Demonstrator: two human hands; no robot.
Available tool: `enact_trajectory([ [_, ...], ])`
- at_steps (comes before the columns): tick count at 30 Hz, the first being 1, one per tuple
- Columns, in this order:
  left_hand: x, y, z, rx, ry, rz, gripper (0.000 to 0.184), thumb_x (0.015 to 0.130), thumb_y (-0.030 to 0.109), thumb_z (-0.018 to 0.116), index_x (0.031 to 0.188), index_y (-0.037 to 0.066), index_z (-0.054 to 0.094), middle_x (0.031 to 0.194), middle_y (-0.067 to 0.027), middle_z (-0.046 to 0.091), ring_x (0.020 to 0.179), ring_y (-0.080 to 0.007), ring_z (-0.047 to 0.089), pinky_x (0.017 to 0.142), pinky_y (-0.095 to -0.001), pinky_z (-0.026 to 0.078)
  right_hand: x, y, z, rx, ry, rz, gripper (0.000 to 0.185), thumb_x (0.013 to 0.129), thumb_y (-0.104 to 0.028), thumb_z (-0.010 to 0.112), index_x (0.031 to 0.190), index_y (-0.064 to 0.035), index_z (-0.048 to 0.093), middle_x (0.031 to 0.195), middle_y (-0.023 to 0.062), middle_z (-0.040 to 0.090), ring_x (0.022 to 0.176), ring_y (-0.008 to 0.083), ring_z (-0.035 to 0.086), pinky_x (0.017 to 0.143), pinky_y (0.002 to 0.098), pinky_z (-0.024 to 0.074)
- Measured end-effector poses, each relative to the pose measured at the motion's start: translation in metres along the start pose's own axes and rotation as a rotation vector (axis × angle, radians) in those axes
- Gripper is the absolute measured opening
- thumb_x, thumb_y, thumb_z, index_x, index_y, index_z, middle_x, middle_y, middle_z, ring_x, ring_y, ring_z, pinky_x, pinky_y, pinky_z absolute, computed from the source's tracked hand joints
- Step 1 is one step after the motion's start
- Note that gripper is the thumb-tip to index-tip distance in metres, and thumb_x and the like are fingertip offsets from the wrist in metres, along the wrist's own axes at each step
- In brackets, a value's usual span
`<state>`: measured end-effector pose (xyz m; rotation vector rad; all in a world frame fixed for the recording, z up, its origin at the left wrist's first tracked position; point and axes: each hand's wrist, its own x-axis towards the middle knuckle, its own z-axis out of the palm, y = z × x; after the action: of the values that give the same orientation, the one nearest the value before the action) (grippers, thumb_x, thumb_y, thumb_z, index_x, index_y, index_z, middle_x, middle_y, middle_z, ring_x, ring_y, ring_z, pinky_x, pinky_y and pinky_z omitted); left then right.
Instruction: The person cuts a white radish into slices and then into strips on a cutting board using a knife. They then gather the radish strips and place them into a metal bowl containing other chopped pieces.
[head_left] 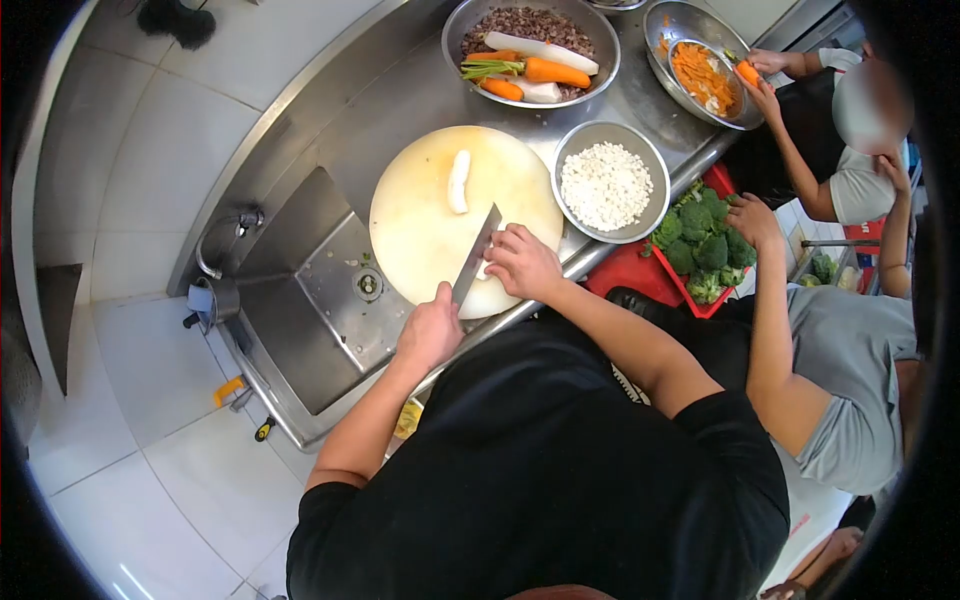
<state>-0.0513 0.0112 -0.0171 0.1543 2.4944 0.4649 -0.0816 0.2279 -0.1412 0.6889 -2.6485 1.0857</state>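
Note:
My left hand (430, 328) is closed round the handle of a knife (473, 262), whose broad blade stands over the round cutting board (410, 205). Just right of the blade, my right hand (522, 262) has its fingers bent and pressed on a white vegetable piece (484, 270), mostly hidden beneath them. Farther up the board lies a peeled white root piece (459, 182), apart from both hands. A metal bowl of small white diced pieces (607, 187) stands beside the board's right edge.
A sink (300, 290) lies left of the board. Behind is a bowl holding carrots (555, 72), white roots and brown bits. Broccoli (700, 240) fills a red crate at right, with a co-worker's hand (755, 220) at it. Another person holds a carrot (747, 73) over shredded carrot (703, 75).

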Motion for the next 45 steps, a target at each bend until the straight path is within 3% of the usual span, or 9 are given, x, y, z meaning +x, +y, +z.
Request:
enact_trajectory([
  [6, 0.031, 0.004, 0.016, -0.01, 0.016, 0.011, 0.025, 0.102, 0.018, 0.056, 0.117, -0.001, 0.047, 0.082, -0.0346, 0.068, 0.082, -0.055, 0.068, 0.076, -0.0631, 0.052, 0.001, -0.005, 0.001, -0.007, 0.036, 0.005, 0.024, 0.084, -0.024, 0.079, 0.106, -0.0163, 0.075, 0.116, 0.0047, 0.067, 0.118, 0.0312, 0.059, 0.098, 0.0404, 0.054],
  [9, 0.018, -0.009, 0.011, -0.027, -0.013, 0.039, 0.027, 0.102, 0.019, 0.056, 0.118, -0.001, 0.047, 0.083, -0.0344, 0.068, 0.082, -0.0545, 0.068, 0.075, -0.0631, 0.052, 0.003, -0.002, -0.005, -0.008, 0.037, -0.014, 0.023, 0.082, -0.022, 0.079, 0.104, -0.0164, 0.074, 0.114, 0.004, 0.067, 0.116, 0.0308, 0.059, 0.097, 0.0402, 0.0546],
  [12, -0.015, -0.021, 0.01, 0.002, -0.112, -0.072, 0.025, 0.102, 0.016, 0.055, 0.12, 0.0, 0.048, 0.085, -0.0336, 0.069, 0.085, -0.0525, 0.069, 0.079, -0.0634, 0.053, 0.002, -0.003, -0.002, -0.012, 0.045, -0.016, 0.02, 0.081, -0.02, 0.08, 0.1, -0.0158, 0.074, 0.112, 0.0032, 0.067, 0.115, 0.0303, 0.06, 0.095, 0.0392, 0.0551],
  [18, 0.024, -0.011, 0.028, -0.083, 0.042, -0.003, 0.024, 0.102, 0.017, 0.055, 0.12, 0.001, 0.048, 0.085, -0.0337, 0.069, 0.084, -0.0535, 0.069, 0.079, -0.0635, 0.052, -0.002, 0.001, 0.005, -0.013, 0.07, -0.009, 0.015, 0.081, -0.012, 0.077, 0.095, -0.0138, 0.073, 0.113, 0.0027, 0.068, 0.114, 0.0285, 0.061, 0.093, 0.0381, 0.0551],
  [21, 0.021, -0.006, 0.016, -0.07, 0.125, 0.081, 0.024, 0.102, 0.016, 0.057, 0.118, 0.0, 0.047, 0.08, -0.0334, 0.067, 0.079, -0.0537, 0.068, 0.073, -0.0628, 0.052, -0.002, 0.001, 0.006, -0.006, 0.086, -0.011, 0.013, 0.082, -0.011, 0.077, 0.094, -0.0124, 0.073, 0.111, 0.0031, 0.069, 0.112, 0.0286, 0.061, 0.093, 0.0391, 0.0545],
  [30, -0.018, -0.019, 0.016, -0.074, 0.083, 0.028, 0.023, 0.103, 0.017, 0.054, 0.117, 0.001, 0.049, 0.08, -0.0332, 0.068, 0.079, -0.0551, 0.067, 0.075, -0.0639, 0.051, -0.003, 0.001, 0.004, 0.007, 0.095, -0.013, 0.018, 0.081, -0.01, 0.076, 0.099, -0.0125, 0.072, 0.115, 0.0037, 0.068, 0.115, 0.0297, 0.061, 0.097, 0.0411, 0.0527],
  [39, 0.0, -0.039, 0.016, -0.236, 0.316, -0.012, 0.021, 0.104, 0.02, 0.056, 0.116, 0.004, 0.051, 0.081, -0.0315, 0.068, 0.08, -0.0541, 0.067, 0.074, -0.0631, 0.051, 0.0, -0.004, -0.002, -0.039, -0.02, -0.061, 0.038, 0.078, -0.016, 0.076, 0.116, -0.0152, 0.07, 0.132, 0.0045, 0.063, 0.124, 0.035, 0.054, 0.106, 0.0475, 0.045],
  [42, -0.01, -0.039, 0.004, -0.114, 0.297, -0.023, 0.025, 0.101, 0.018, 0.059, 0.123, 0.007, 0.057, 0.086, -0.0267, 0.07, 0.08, -0.0498, 0.068, 0.074, -0.0595, 0.052, -0.003, -0.008, -0.009, -0.059, -0.117, -0.058, 0.039, 0.079, -0.019, 0.076, 0.117, -0.0165, 0.07, 0.133, 0.0045, 0.062, 0.125, 0.037, 0.051, 0.106, 0.0486, 0.0429],
  [45, -0.021, -0.052, 0.019, -0.078, 0.545, 0.11, 0.038, 0.094, 0.015, 0.065, 0.133, 0.014, 0.063, 0.09, -0.0198, 0.068, 0.083, -0.0424, 0.069, 0.075, -0.0542, 0.054, 0.002, -0.013, -0.013, -0.106, -0.163, -0.081, 0.033, 0.082, -0.02, 0.075, 0.115, -0.017, 0.07, 0.128, 0.0038, 0.063, 0.122, 0.0375, 0.051, 0.103, 0.0492, 0.0435],
])
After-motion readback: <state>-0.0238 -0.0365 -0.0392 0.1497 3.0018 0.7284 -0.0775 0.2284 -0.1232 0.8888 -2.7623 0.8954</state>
